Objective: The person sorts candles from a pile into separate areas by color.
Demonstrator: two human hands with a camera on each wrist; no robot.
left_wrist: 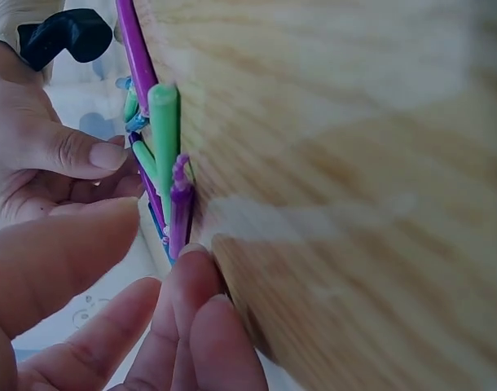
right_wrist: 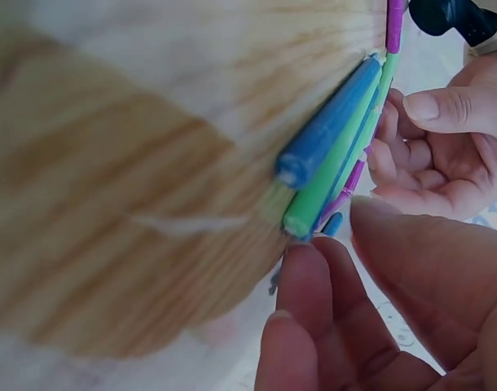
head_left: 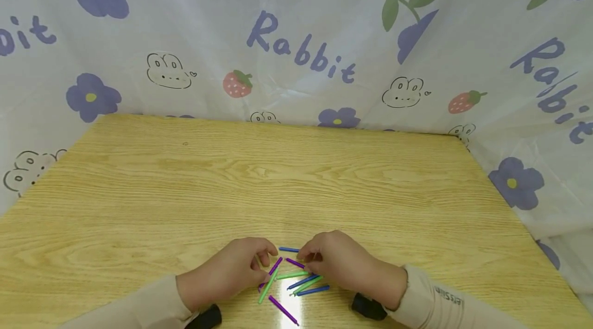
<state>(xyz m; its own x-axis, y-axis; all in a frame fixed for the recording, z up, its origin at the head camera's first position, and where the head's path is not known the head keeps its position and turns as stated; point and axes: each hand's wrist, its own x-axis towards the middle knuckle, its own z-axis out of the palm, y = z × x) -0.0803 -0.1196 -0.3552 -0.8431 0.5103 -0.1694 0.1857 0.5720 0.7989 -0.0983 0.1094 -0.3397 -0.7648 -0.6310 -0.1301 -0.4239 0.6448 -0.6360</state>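
Several thin birthday candles in purple, green and blue lie loosely on the table between the two hands. My left hand (head_left: 233, 267) is at the left side of the pile, thumb and fingers apart, fingertips right by a purple candle (left_wrist: 180, 213) with a twisted wick. A green candle (head_left: 268, 286) crosses a purple one there. On the right, my right hand (head_left: 345, 262) reaches over the candle ends, its thumb apart from its fingers, fingertips close to a green candle (right_wrist: 326, 175). Beside that lies a blue candle (right_wrist: 326, 126). The right fingers partly hide a farther blue candle (head_left: 288, 249).
A purple candle (head_left: 283, 311) lies nearest the body, apart from the pile. The wooden table (head_left: 259, 174) stretches away to a white curtain (head_left: 199, 20) printed with rabbits and flowers. Black wrist cameras (head_left: 369, 307) sit under both wrists.
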